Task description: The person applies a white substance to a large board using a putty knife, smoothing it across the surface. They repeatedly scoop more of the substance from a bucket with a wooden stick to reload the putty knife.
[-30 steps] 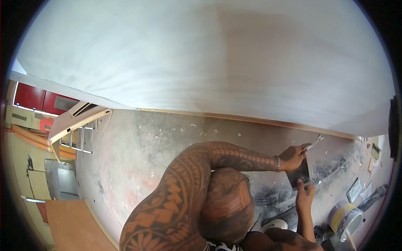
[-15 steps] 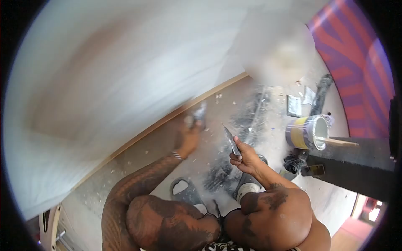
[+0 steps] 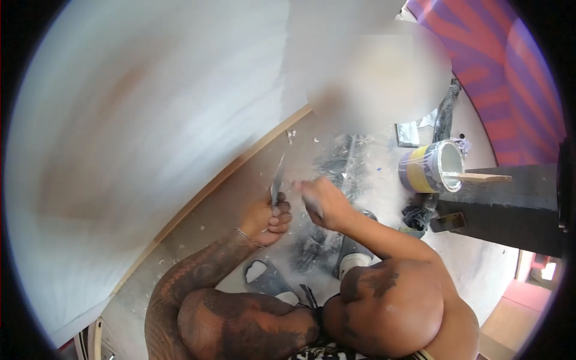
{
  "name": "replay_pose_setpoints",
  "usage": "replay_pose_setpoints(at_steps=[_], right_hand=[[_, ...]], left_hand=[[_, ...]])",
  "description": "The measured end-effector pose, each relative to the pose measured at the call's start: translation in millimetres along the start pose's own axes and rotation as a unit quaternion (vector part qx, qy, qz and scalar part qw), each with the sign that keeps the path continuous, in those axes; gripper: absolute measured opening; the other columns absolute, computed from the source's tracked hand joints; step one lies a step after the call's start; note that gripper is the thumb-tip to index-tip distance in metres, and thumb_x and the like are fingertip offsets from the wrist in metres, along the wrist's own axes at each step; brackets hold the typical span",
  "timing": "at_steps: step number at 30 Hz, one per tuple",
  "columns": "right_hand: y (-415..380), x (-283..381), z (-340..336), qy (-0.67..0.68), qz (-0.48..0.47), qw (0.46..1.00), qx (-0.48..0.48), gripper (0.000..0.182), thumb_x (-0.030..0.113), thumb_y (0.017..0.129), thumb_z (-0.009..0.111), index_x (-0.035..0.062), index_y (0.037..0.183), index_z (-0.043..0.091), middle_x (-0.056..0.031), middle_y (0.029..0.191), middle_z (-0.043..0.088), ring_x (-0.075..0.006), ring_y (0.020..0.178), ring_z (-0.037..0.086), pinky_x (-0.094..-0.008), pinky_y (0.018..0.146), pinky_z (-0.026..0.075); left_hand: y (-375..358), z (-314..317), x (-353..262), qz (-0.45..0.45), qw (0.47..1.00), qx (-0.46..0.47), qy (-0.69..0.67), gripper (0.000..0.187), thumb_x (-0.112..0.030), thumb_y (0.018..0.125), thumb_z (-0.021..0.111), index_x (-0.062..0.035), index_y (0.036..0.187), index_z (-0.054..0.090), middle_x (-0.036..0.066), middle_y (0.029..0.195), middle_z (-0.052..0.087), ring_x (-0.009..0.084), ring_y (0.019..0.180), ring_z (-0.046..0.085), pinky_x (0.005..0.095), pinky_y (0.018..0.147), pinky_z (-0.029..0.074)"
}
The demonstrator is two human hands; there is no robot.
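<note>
In the head view my left hand (image 3: pixel 268 221) is closed around the handle of a putty knife (image 3: pixel 278 178), its thin metal blade standing up nearly edge-on. Just to its right, my right hand (image 3: pixel 329 204) is closed with the fingers curled and smeared by motion. A grey metal putty knife (image 3: pixel 314 208) shows in that fist, mostly hidden by the fingers. Both hands are in front of my knees, close together but apart, above the dusty floor.
A white wall (image 3: pixel 150 120) with a wooden baseboard (image 3: pixel 225 174) runs along the left. At right stands a paint bucket (image 3: pixel 423 168) with a wooden stick (image 3: pixel 486 177). A phone (image 3: pixel 448 222) lies by the dark ledge (image 3: pixel 498 207). A blurred patch covers the upper middle.
My left hand has come back from near the baseboard, turning its blade upright. My right hand has moved up and left toward it, its blade now mostly hidden.
</note>
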State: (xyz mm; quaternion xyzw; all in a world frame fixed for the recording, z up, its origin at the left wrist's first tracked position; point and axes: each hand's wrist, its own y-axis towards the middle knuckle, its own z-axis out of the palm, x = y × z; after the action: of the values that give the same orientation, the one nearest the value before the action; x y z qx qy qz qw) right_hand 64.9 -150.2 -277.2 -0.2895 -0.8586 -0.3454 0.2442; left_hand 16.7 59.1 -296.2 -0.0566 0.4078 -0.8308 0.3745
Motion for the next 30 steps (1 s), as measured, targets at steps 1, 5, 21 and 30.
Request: replay_pose_setpoints(at_steps=[1,5,21,30], right_hand=[[-6,-13,9,-0.002,0.14,0.99,-0.003,0.027,0.008,0.092,0.059,0.0009,0.118,0.061,-0.0156,0.09,0.068,-0.0302,0.083,0.065,-0.0367,0.077,0.051],[-31,-60,-5,0.256,0.471,0.834,-0.134,0.022,0.015,0.097,0.058,0.0006,0.113,0.063,-0.008,0.095,0.069,-0.0175,0.084,0.064,-0.0325,0.076,0.051],[-5,8,-34,0.497,0.39,0.775,0.017,0.077,-0.006,0.068,0.047,0.0021,0.142,0.029,-0.0106,0.128,0.041,-0.016,0.119,0.043,-0.0287,0.102,0.035],[-10,-40,-50,0.459,0.163,0.868,-0.101,0.103,0.008,0.062,0.059,0.0005,0.154,0.013,-0.0172,0.153,0.03,-0.0272,0.146,0.023,-0.0383,0.12,0.012]], left_hand=[[-1,0,0,-0.034,0.999,0.027,0.014,0.04,-0.049,0.09,0.067,-0.0121,0.081,0.056,0.001,0.064,0.056,0.0086,0.039,0.043,0.0197,0.032,0.028],[6,-7,2,0.285,0.935,-0.104,0.183,0.03,-0.031,0.092,0.07,-0.0051,0.103,0.059,0.003,0.082,0.064,0.0101,0.069,0.061,0.0281,0.06,0.051],[-6,40,10,0.383,0.717,0.028,0.582,0.051,-0.01,0.097,0.051,0.0013,0.145,0.038,0.023,0.134,0.055,0.0309,0.127,0.053,0.039,0.106,0.038],[5,141,-26,0.424,0.611,0.092,0.662,0.048,-0.001,0.095,0.05,0.0003,0.143,0.045,0.024,0.13,0.058,0.0298,0.119,0.06,0.0347,0.096,0.047]])
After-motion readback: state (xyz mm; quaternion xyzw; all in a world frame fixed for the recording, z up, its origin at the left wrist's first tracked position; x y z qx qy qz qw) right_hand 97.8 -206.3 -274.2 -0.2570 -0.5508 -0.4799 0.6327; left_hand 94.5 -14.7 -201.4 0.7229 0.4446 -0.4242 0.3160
